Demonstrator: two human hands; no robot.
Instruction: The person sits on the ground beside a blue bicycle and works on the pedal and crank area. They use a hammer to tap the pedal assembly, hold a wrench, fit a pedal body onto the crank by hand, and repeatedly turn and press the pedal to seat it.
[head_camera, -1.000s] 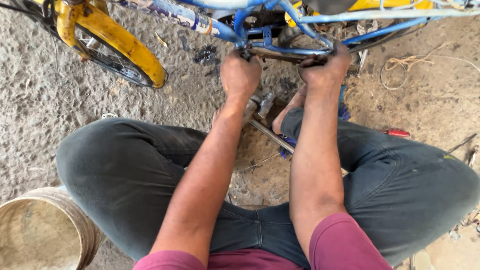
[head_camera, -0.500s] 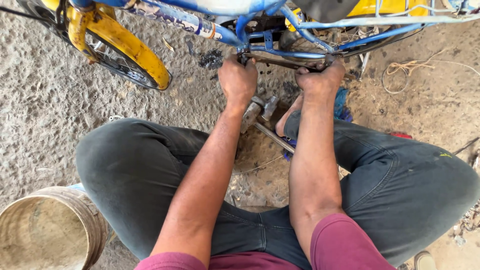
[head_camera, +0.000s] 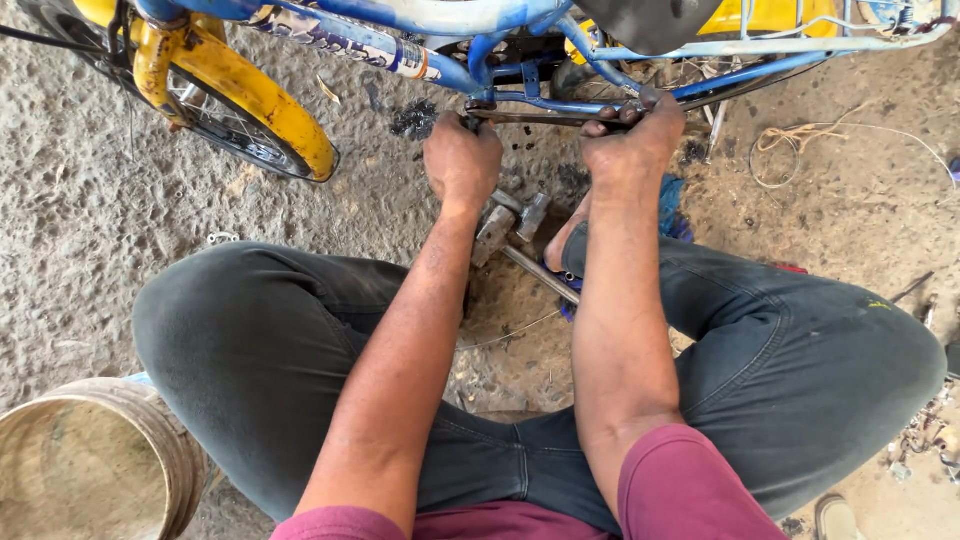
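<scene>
Beside left knee, bucket (head_camera: 90, 465); contents murky.

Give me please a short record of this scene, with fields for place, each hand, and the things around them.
place: rough dirt ground, the person sits cross-legged in dark trousers
left hand: closed around one end of a dark metal bar under the bicycle frame
right hand: closed around the other end of the same bar
bicycle: blue frame, yellow mudguard over a wheel
below the hands: hammer lying on the ground between the knees
lower left: worn round bucket
upper right: loose string on the ground
</scene>
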